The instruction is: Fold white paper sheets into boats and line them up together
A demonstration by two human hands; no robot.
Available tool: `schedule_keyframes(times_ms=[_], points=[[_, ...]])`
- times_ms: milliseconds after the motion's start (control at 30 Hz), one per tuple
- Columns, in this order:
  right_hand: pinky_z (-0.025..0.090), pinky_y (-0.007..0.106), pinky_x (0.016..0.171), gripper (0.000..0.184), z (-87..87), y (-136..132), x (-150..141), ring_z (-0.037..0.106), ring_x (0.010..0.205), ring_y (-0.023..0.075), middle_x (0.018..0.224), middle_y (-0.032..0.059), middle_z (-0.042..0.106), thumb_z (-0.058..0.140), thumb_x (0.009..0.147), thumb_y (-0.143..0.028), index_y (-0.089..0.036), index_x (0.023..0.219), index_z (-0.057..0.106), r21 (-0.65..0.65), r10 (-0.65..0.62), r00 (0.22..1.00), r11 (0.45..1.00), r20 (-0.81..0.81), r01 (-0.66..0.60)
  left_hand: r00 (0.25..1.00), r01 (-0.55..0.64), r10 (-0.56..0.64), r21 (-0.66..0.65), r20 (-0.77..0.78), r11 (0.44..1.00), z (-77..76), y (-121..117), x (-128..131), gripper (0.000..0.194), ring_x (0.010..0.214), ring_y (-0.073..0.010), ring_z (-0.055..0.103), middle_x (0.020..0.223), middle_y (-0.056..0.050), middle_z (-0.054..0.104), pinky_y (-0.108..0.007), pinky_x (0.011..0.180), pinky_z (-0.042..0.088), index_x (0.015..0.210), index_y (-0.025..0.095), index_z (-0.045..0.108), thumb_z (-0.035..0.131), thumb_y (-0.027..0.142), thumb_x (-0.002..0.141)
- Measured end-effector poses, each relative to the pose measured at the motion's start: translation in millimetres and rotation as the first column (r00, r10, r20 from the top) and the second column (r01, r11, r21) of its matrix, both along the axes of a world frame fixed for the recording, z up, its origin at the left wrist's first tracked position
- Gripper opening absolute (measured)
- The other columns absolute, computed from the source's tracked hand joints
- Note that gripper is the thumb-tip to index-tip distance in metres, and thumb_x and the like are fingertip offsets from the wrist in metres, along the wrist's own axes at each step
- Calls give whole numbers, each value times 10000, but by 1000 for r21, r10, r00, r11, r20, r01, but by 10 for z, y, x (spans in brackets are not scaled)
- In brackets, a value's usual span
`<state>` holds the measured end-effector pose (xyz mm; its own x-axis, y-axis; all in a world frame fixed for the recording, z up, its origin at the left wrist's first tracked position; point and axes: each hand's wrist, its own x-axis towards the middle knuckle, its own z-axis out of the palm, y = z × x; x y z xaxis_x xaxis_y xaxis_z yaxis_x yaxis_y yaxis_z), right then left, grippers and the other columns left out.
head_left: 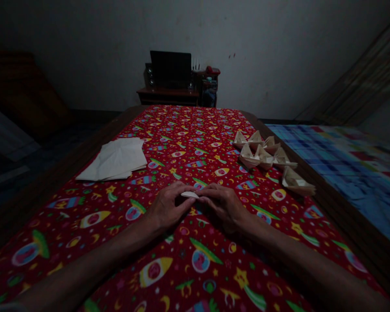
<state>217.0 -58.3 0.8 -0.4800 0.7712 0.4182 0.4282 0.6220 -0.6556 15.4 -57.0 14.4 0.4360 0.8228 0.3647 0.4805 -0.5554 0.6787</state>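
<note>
Between my hands is a small folded piece of white paper (pixel 190 194), held just above the patterned cloth. My left hand (pixel 170 203) pinches its left end, fingers closed with the thumb on the near side. At the right end, my right hand (pixel 224 203) grips it the same way. Much of the paper is hidden by my fingers, so its full shape does not show. Off to the right sits a group of folded paper boats (pixel 264 154), with one boat (pixel 297 183) nearer to me. To the left lies a stack of pale paper sheets (pixel 118 159).
A red cloth (pixel 156 242) with rockets and stars covers the long table, whose dark wooden edge (pixel 338 197) shows at the right. Beyond the far end stand a black monitor (pixel 170 67) and a small desk (pixel 169 96). A blue checked cover (pixel 312 147) lies to the right.
</note>
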Motion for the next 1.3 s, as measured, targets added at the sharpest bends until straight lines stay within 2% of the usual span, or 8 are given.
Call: schedule_keyframes(times_ms=[200,367,500,600,767,900,1000,1300], points=[[449,214,633,206,-24,-8,14,577,734,118,901,63,628,462,915,-224,-176,1016,635,178,11,995,984,101,-29,1000,-10,10,27,-21,1000,-5,9,18,231,812,-158,596,871,-55,635,-270,737,461,1011,143,660,545,209,822],[420,232,594,252,-77,-38,-18,527,698,139,838,70,604,403,917,-163,-137,1127,539,456,-134,934,890,330,-33,998,-38,38,11,-45,999,0,-4,27,228,809,-163,595,854,-50,627,-280,743,462,995,152,662,533,213,817],[378,242,547,198,-22,-73,-101,513,654,144,755,55,589,388,923,-170,-130,981,573,562,-254,883,827,394,-13,998,-57,56,-7,-42,998,-12,-9,41,227,833,-173,599,885,-52,630,-293,761,468,981,159,641,535,278,820],[353,244,539,206,30,-91,-164,509,633,137,710,43,575,377,921,-160,-147,848,569,605,-318,880,795,352,46,991,-133,132,-45,-21,990,-21,-23,76,370,898,-195,604,1015,-79,632,-323,809,476,1127,141,542,549,299,792],[335,238,534,176,39,-97,-204,497,591,129,665,31,575,402,895,-192,-157,777,528,556,-337,904,819,265,142,981,-179,179,2,-72,984,-7,-59,124,373,900,-196,612,1033,-74,646,-330,833,472,1127,148,524,484,190,758],[322,219,522,111,74,-124,-179,492,547,111,675,19,584,430,859,-216,-159,800,505,330,-319,918,915,235,233,984,-139,146,69,-103,988,-4,-50,101,386,685,-140,600,891,-25,666,-259,671,483,1056,168,568,468,93,691],[305,210,519,102,95,-135,-154,502,550,108,701,14,599,450,856,-233,-155,885,509,200,-322,906,941,276,273,988,-104,116,118,-104,988,-42,-31,78,391,688,-139,592,864,-29,659,-252,649,478,1048,155,586,470,66,685],[202,247,497,112,-10,-72,-134,466,515,114,645,22,605,458,830,-185,-167,816,567,407,-395,810,888,433,215,958,-54,105,191,-268,980,-136,-17,32,368,859,-176,555,967,-54,538,-297,758,484,1171,181,555,490,135,811]])
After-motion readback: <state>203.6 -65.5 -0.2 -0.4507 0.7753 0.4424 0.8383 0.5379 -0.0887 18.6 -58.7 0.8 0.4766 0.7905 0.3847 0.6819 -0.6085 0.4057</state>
